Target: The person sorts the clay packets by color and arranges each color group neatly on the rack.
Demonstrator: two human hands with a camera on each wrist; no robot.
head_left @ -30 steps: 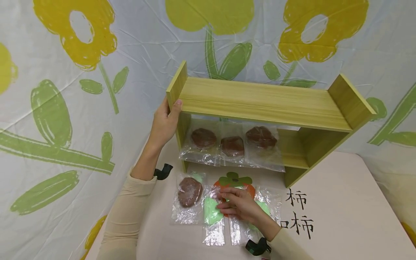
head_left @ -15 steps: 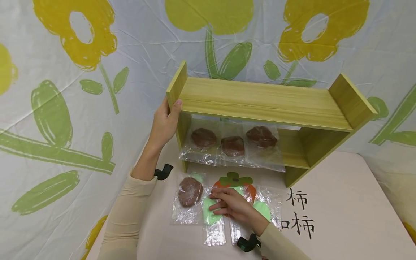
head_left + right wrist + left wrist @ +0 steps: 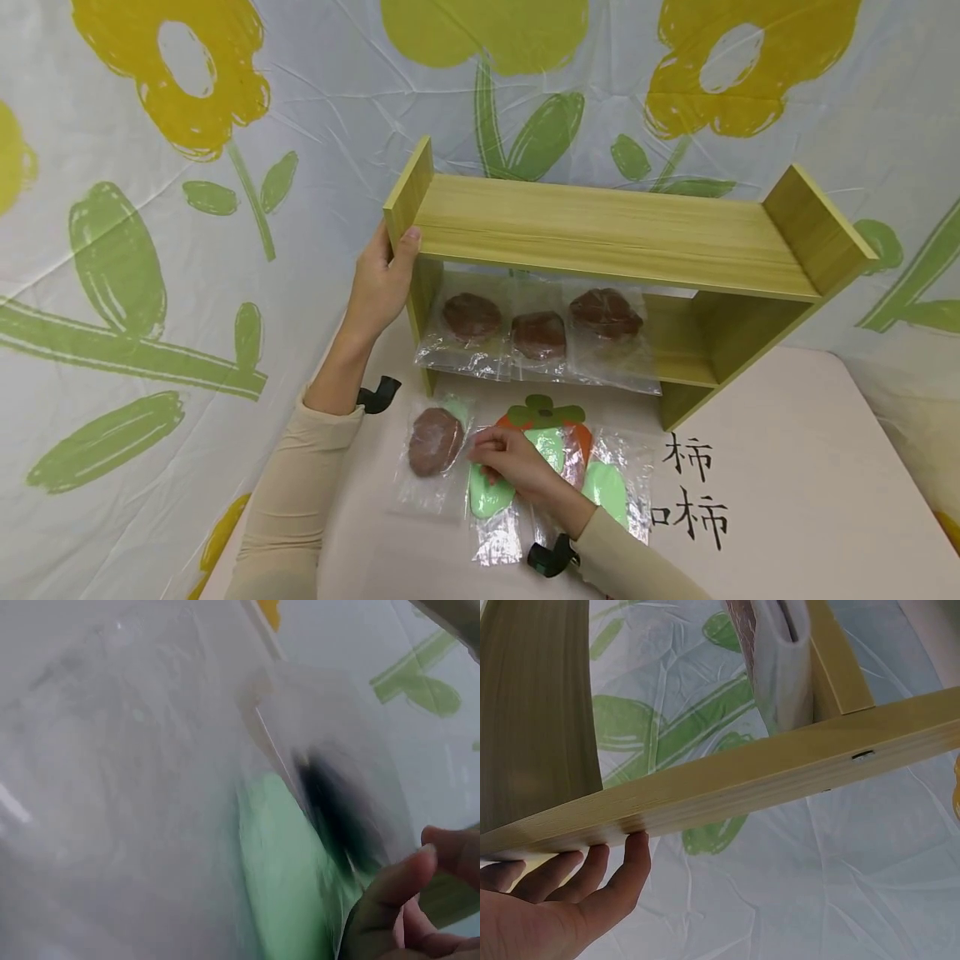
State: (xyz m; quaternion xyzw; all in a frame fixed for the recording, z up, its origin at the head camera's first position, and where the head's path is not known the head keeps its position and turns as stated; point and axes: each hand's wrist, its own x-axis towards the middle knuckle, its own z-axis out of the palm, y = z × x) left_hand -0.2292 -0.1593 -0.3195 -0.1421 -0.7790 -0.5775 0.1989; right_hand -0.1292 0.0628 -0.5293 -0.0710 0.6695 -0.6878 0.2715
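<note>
My left hand [image 3: 382, 283] grips the left side panel of a wooden shelf [image 3: 615, 229], thumb in front. In the left wrist view the fingers [image 3: 634, 862] press along the panel's edge [image 3: 727, 769]. My right hand [image 3: 521, 471] pinches the edge of a clear plastic bag [image 3: 433, 492] between thumb and fingertip. Inside it are a flat, round brown piece [image 3: 435, 442] and something pale green. The right wrist view shows this bag [image 3: 330, 705] tilted up, its contents dark and blurred. Beneath the right hand lies another clear bag with a green piece [image 3: 491, 498].
Several bagged brown pieces [image 3: 540, 335] stand side by side on the shelf's middle board, left of an unfilled stretch [image 3: 678, 342]. More green-backed bags [image 3: 606, 492] lie on the table [image 3: 795, 467], partly over a persimmon print [image 3: 540, 412]. A flowered cloth [image 3: 322, 125] hangs behind.
My right hand has moved left from over the middle bags to the leftmost bag and now pinches its edge. That bag has tilted slightly. The left hand keeps its hold.
</note>
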